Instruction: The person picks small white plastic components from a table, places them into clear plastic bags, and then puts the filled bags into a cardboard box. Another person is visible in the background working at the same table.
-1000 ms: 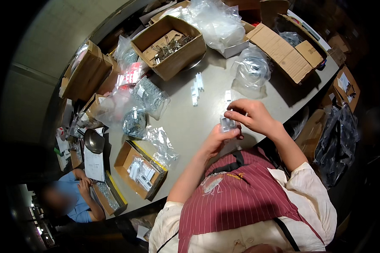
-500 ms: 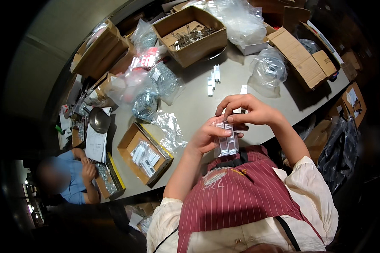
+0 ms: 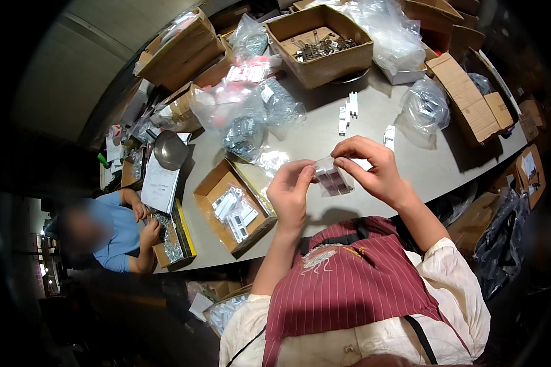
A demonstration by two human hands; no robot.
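Between both hands, in front of the apron, is a small clear plastic packet [image 3: 335,181] with blocky parts showing through it. My left hand [image 3: 292,188] pinches its left edge between thumb and fingers. The upper right corner is pinched by my right hand [image 3: 373,166], its fingertips bent down onto the plastic. On the table beyond lie a few narrow white parts [image 3: 348,114] side by side. Another white part [image 3: 389,136] lies just past my right hand. To the left, a shallow cardboard box [image 3: 215,202] holds several white parts in clear wrapping [image 3: 237,211].
A cardboard box [image 3: 291,64] of metal pieces stands at the back. Clear bags [image 3: 245,131] of small hardware lie left of centre, near a metal scoop [image 3: 171,150]. A crumpled bag [image 3: 423,107] and an opened carton [image 3: 465,101] are at right. A co-worker [image 3: 119,232] handles hardware at far left.
The packet has been lifted away from the apron and tilted. My left hand has moved from wrapping it to pinching its edge. The view has shifted, so the table's things appear further right.
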